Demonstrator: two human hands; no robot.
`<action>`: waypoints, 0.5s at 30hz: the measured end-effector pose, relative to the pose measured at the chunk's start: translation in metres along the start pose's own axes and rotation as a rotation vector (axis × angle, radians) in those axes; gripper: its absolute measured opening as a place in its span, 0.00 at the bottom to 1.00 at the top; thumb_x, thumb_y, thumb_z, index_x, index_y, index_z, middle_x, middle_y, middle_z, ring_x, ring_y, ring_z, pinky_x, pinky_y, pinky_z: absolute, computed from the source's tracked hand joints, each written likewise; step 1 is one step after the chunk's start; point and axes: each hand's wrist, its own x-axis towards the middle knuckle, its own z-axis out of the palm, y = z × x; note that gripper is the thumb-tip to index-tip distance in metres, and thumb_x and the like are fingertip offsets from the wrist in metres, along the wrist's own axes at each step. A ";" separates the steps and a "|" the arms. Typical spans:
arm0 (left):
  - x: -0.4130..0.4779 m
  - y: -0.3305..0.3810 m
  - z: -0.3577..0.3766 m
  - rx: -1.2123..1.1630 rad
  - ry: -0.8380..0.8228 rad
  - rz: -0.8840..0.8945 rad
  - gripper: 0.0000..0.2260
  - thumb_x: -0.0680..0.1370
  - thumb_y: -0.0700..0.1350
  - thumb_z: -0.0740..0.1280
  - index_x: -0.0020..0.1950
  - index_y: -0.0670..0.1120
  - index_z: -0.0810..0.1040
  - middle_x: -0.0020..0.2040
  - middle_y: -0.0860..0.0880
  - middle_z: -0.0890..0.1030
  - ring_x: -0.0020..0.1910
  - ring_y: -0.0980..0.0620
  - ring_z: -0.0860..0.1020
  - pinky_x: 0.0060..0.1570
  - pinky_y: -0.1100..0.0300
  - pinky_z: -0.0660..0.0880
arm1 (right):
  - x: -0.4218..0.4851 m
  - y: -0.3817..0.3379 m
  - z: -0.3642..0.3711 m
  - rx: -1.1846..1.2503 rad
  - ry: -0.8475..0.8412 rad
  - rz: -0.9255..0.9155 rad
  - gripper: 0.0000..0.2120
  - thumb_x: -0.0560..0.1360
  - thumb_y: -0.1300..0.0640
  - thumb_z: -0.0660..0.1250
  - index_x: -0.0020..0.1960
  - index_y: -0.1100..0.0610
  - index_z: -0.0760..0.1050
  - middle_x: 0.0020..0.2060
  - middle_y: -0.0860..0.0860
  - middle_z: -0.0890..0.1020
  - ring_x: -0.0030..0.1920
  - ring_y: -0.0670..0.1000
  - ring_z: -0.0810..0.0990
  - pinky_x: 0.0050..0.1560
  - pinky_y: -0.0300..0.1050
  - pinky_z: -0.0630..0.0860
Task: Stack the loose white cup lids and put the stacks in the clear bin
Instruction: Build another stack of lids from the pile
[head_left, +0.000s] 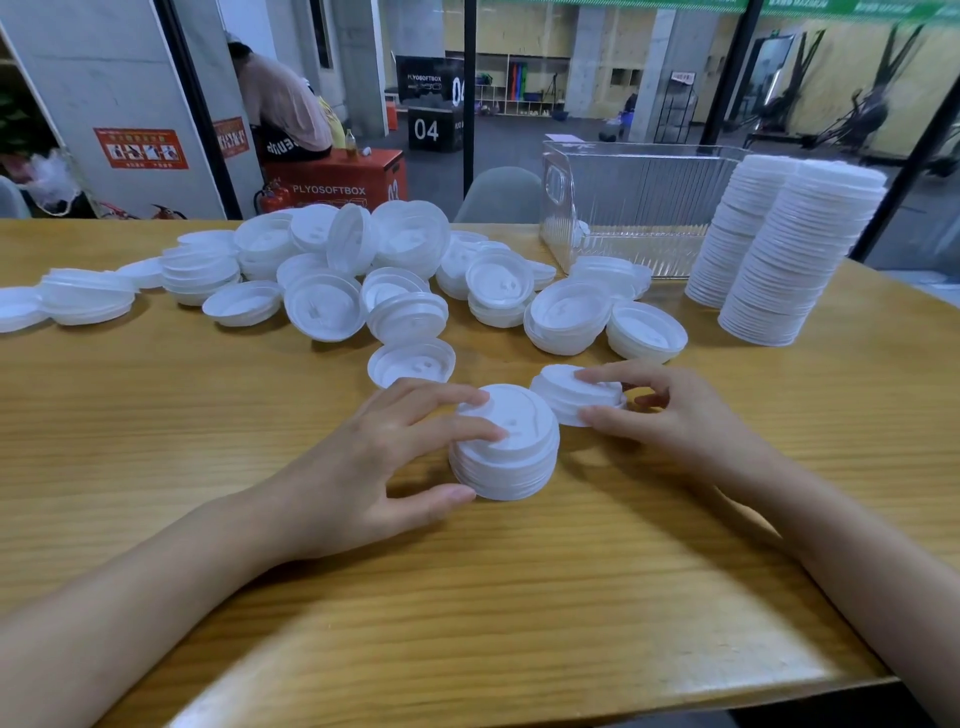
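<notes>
Left hand (384, 457) grasps short stack of round white plastic cup lids (506, 447), right hand (670, 410) pinches loose white plastic lid (569, 395) alongside, clear ribbed plastic bin (644, 208) beyond right hand

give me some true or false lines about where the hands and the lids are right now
1. The left hand grips a short stack of lids standing on the table. True.
2. The right hand lies flat and holds nothing. False: it pinches a lid right beside the short stack.
3. Two tall stacks stand on the table, to the right of the clear bin. True.
4. The clear bin is full of lids to the rim. False: it looks almost empty.
5. All the loose lids lie dome up. False: many lie hollow side up.
</notes>
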 end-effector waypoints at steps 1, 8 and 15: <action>0.000 0.000 0.000 -0.005 -0.001 -0.002 0.19 0.79 0.58 0.64 0.69 0.58 0.73 0.71 0.58 0.69 0.71 0.55 0.67 0.71 0.59 0.61 | 0.000 0.000 0.000 0.039 0.000 0.020 0.15 0.69 0.46 0.77 0.55 0.40 0.82 0.50 0.39 0.82 0.44 0.37 0.76 0.47 0.34 0.70; 0.001 0.001 -0.001 -0.016 -0.007 -0.006 0.18 0.78 0.57 0.65 0.68 0.58 0.73 0.71 0.57 0.69 0.71 0.55 0.67 0.70 0.60 0.61 | 0.000 -0.005 0.000 0.109 0.057 0.014 0.19 0.64 0.38 0.72 0.54 0.36 0.82 0.44 0.29 0.81 0.52 0.43 0.77 0.57 0.41 0.70; 0.001 0.000 -0.001 -0.051 0.000 -0.020 0.18 0.78 0.56 0.66 0.67 0.57 0.75 0.71 0.57 0.69 0.71 0.54 0.67 0.70 0.59 0.62 | -0.008 -0.021 0.009 0.074 -0.013 -0.210 0.22 0.67 0.39 0.72 0.60 0.40 0.79 0.61 0.34 0.79 0.66 0.38 0.72 0.61 0.35 0.66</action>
